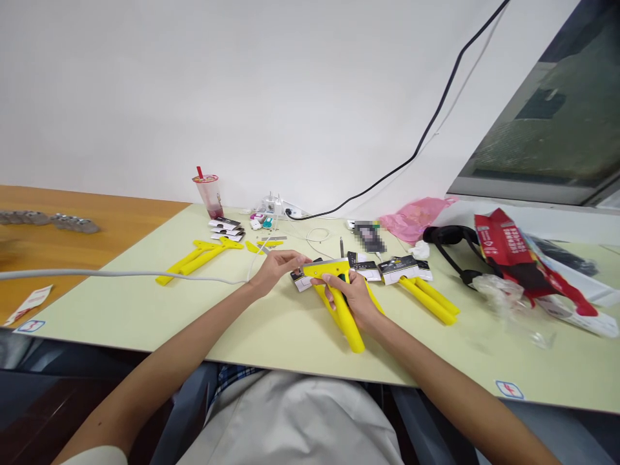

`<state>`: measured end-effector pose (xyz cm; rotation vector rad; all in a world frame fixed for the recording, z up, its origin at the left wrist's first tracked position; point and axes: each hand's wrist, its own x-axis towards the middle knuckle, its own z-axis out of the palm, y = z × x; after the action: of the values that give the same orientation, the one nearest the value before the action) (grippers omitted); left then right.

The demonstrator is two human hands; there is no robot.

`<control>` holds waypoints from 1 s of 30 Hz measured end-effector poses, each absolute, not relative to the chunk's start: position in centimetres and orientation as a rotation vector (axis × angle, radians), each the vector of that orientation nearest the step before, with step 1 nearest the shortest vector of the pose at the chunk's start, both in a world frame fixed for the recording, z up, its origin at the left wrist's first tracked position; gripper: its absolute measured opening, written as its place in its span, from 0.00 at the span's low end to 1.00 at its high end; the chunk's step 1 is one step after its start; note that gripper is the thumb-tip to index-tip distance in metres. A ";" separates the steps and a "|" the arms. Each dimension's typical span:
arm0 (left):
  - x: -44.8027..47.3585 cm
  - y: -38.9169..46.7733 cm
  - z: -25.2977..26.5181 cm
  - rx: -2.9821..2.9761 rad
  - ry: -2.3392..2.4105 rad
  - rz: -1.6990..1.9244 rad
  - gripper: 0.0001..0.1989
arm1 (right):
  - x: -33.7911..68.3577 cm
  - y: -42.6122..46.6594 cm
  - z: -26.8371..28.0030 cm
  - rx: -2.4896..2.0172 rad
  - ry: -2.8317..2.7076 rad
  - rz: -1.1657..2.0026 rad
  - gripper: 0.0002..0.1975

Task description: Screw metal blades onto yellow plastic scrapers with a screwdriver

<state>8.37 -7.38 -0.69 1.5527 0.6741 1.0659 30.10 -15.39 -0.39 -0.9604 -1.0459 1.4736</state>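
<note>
My right hand (pixel 356 297) is wrapped round the handle of a yellow scraper (pixel 346 316), whose wide head and metal blade point away from me. A dark green and black piece shows beside its fingers; its kind is unclear. At the left end of the blade, the thumb and fingers of my left hand (pixel 278 268) are pinched together; whatever they hold is too small to make out. Under the scraper lie another yellow handle (pixel 327 303) and a black-and-white packaged card (pixel 301 281). Off to the left are two more yellow scraper handles (pixel 198 258).
Yellow handles (pixel 431 300) with card sleeves (pixel 400 268) lie on the right. Behind are a pen (pixel 341 247), a phone (pixel 369 237), chargers (pixel 268 206) and cables. A drink cup (pixel 210 197) stands at back left. Headphones (pixel 448 236) and a red bag (pixel 508 248) occupy the right side.
</note>
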 end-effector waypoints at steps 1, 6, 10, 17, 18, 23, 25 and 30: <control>8.4 -7.4 -0.7 1.568 0.683 1.051 0.21 | 30.1 -15.3 -0.4 -0.963 -1.041 1.474 0.18; 8.5 -7.9 -0.6 1.568 0.660 1.041 0.17 | 30.1 -15.2 -0.7 -0.975 -1.020 1.478 0.18; 8.8 -8.2 -0.3 1.523 0.650 1.044 0.17 | 30.0 -15.2 -0.7 -0.996 -1.003 1.472 0.19; 9.2 -8.0 -0.6 1.465 0.681 1.085 0.18 | 30.0 -14.8 -0.7 -1.051 -0.920 1.481 0.20; 9.2 -8.0 -0.7 1.453 0.696 1.089 0.18 | 30.0 -14.8 -0.6 -1.065 -0.899 1.476 0.21; 9.5 -8.0 -0.4 1.397 0.760 1.095 0.20 | 29.9 -14.8 -0.3 -1.102 -0.844 1.438 0.25; 9.5 -8.1 -0.2 1.392 0.773 1.106 0.21 | 29.9 -14.8 -0.3 -1.104 -0.846 1.406 0.27; 9.5 -8.1 -0.2 1.394 0.768 1.121 0.20 | 30.0 -15.0 -0.2 -1.040 -0.893 1.340 0.31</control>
<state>9.51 -8.12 -0.16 1.3939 0.7676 1.1210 29.98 -15.03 -0.16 -1.0396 -0.8930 1.3402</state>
